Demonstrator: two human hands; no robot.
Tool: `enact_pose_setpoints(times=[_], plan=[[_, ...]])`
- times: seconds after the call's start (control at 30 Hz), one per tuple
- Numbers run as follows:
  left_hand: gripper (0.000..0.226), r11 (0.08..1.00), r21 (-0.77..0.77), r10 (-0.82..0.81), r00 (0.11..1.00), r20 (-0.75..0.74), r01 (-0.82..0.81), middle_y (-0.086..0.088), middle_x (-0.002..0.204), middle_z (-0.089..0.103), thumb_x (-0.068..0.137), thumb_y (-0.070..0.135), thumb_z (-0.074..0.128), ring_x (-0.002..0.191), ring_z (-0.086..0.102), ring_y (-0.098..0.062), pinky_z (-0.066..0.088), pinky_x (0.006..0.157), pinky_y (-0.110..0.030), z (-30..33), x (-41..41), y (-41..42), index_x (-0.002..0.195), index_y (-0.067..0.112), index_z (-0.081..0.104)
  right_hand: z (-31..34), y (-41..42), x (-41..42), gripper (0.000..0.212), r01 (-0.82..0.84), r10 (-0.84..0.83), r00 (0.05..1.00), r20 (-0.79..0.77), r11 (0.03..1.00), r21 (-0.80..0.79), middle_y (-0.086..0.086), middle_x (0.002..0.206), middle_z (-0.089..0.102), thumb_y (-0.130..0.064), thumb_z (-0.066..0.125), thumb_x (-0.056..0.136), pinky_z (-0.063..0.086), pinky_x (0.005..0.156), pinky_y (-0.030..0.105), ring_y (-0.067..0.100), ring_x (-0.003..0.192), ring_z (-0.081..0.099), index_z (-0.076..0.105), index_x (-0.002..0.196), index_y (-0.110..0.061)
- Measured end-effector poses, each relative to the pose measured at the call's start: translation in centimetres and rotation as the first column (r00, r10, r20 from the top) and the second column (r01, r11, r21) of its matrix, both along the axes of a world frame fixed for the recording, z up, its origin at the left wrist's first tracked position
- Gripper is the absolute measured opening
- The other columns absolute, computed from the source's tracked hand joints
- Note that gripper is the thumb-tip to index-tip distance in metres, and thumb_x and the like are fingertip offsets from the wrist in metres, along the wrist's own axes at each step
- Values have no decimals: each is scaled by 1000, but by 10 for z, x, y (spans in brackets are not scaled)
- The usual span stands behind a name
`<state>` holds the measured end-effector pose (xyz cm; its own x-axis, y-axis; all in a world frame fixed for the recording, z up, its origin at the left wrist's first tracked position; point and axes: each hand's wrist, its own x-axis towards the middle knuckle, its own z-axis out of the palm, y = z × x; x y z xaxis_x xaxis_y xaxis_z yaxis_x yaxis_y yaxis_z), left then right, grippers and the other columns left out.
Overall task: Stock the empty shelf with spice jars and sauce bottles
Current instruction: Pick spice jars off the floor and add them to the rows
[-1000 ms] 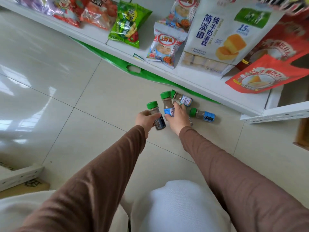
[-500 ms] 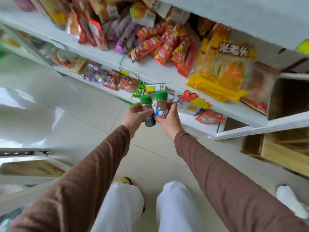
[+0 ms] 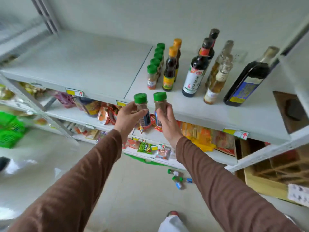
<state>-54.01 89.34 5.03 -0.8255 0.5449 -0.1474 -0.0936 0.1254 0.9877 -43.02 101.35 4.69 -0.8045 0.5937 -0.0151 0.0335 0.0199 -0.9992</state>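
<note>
My left hand grips a green-capped spice jar, held upright. My right hand grips a second green-capped spice jar beside it. Both jars hover just in front of the edge of the white top shelf, whose left half is bare. On the shelf's right half stand a row of several green-capped spice jars, two orange-capped sauce bottles, dark soy sauce bottles, pale bottles and a big dark bottle. Loose spice jars lie on the floor.
Lower shelves hold snack packets, with price tags along their edges. A green basket sits at the far left on the floor. A wooden crate stands at the lower right. My shoe shows on the pale tiled floor.
I have risen from the floor with a jar in each hand. The view swung up from the bottom shelf to the top shelf, and both jars now sit at its front edge.
</note>
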Motion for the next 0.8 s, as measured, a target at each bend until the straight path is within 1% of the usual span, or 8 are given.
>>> enact_pose_setpoints(times=[0.07, 0.17, 0.27, 0.4, 0.53, 0.67, 0.73, 0.8], plan=[[19, 1000, 20, 8, 1000, -22, -8, -12, 105, 75, 87, 17, 77, 83, 72, -17, 58, 72, -32, 13, -20, 7, 105, 17, 72, 12, 4, -18, 24, 15, -15, 1000, -25, 999, 29, 8, 108, 52, -15, 49, 105, 43, 84, 17, 14, 96, 50, 46, 127, -5], [25, 1000, 14, -13, 996, -83, 14, -5, 109, 76, 89, 16, 75, 103, 71, -21, 56, 93, -38, 21, -49, 21, 114, 16, 71, 16, 13, -45, 22, 33, -32, 998, -45, 999, 27, 10, 105, 57, -15, 55, 101, 46, 84, 27, 14, 89, 52, 50, 122, -12], [27, 1000, -13, 0, 993, -119, -2, -1, 109, 76, 89, 15, 75, 107, 71, -23, 54, 99, -41, 21, -77, 34, 115, 17, 72, 14, 19, -72, 23, 57, -57, 997, -44, 998, 0, 14, 106, 66, -17, 62, 97, 51, 87, 37, 14, 88, 59, 54, 119, -16], [29, 998, -41, 43, 992, -117, -48, -4, 109, 76, 86, 11, 76, 92, 70, -15, 55, 95, -37, 18, -117, 48, 115, 16, 73, 7, 21, -103, 27, 114, -114, 993, -10, 993, 15, 0, 102, 72, -20, 69, 92, 53, 88, 33, 10, 89, 66, 59, 117, -21], [30, 997, -74, -4, 994, -108, -4, -2, 104, 75, 84, 6, 77, 85, 68, -10, 52, 81, -27, 14, -161, 62, 113, 13, 73, -2, 17, -137, 27, 202, -202, 979, 1, 979, -3, -2, 97, 72, -17, 74, 87, 52, 81, 23, 8, 84, 65, 62, 110, -23], [27, 994, -74, -93, 991, -97, 86, 5, 93, 74, 83, 0, 76, 72, 66, 0, 50, 67, -17, 13, -207, 82, 105, 16, 72, -9, 11, -178, 30, 279, -279, 960, 12, 960, -7, 2, 102, 72, -10, 74, 86, 49, 82, 22, 10, 87, 64, 63, 114, -17], [27, 988, -67, -142, 986, -90, 136, 5, 90, 74, 83, -2, 75, 72, 67, -2, 52, 67, -17, 12, -231, 95, 103, 16, 72, -11, 9, -200, 29, 319, -319, 948, 4, 948, -24, -1, 96, 71, -6, 72, 87, 50, 81, 19, 3, 82, 63, 63, 113, -13], [29, 981, -85, -181, 979, -95, 173, 2, 90, 73, 83, -6, 71, 75, 67, -7, 53, 69, -22, 11, -253, 108, 104, 14, 71, -12, 7, -221, 29, 353, -353, 936, 4, 936, -5, -11, 87, 67, -3, 70, 87, 48, 77, 13, -9, 74, 60, 62, 114, -9]])
